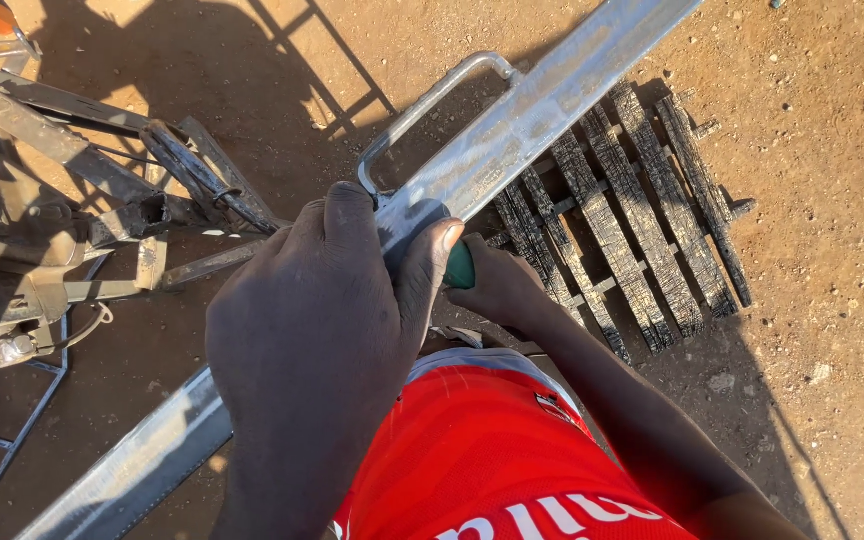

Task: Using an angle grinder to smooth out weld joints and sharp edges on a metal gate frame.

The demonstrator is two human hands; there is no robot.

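Steel bar (512, 130), both ends cut off by the frame edges; middle hidden under the left hand (317, 320). Flat, galvanised grey, mottled sheen, a bent rod handle (422, 110) welded along one edge. It runs diagonally over the dirt ground (812, 150), crossing a charred wooden pallet (632, 210). Left hand clamps down over the bar, fingers and thumb wrapped round it. Right hand (497, 285) just beside, below the bar, closed round a green tool handle (460, 268); the tool's working end is hidden. Scrap metal frame (72, 210) at left.

Sandy ground (832, 200) under charred pallet (632, 210) (scrap metal (62, 210) alongside)
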